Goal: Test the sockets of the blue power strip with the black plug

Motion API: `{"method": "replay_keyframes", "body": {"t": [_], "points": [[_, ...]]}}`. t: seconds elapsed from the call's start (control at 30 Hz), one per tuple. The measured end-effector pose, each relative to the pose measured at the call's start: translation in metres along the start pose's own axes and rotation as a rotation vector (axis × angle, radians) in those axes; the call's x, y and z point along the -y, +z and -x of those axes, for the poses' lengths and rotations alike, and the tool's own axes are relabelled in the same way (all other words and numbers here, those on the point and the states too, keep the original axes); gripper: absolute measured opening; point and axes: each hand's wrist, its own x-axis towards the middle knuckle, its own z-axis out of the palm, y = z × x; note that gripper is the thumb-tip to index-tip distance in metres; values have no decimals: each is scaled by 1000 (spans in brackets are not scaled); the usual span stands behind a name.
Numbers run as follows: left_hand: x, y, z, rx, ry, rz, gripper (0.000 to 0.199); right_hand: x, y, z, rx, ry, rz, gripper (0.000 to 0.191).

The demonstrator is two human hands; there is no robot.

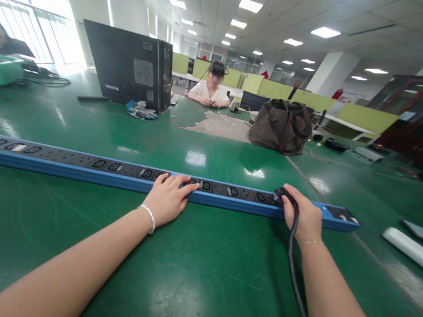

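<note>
One long blue strip [130, 182] lies left to right on the table [222, 241], sockets [233, 191] up. The left hand [167, 197] spreads fingers on its middle; the right hand [305, 213] pinches a plug [281, 192] near its right end.

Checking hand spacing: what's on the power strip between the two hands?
Head view: black sockets along the blue power strip, between left hand and right hand.
</note>
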Motion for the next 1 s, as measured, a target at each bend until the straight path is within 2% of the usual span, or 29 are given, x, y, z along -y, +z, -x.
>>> {"method": "replay_keyframes", "body": {"t": [0.23,0.5,0.77,1.0], "points": [[0,0,0,8,4,-10,42,1,-3,3,-10,1,-15,30],[1,0,0,19,0,-9,43,8,-3,10,63,-131,-60,30],[1,0,0,18,5,-9,44,10,0,16,70,-60,-74,32],[1,2,0,15,-1,-4,44,16,-8,20,130,-42,12,35]]}}
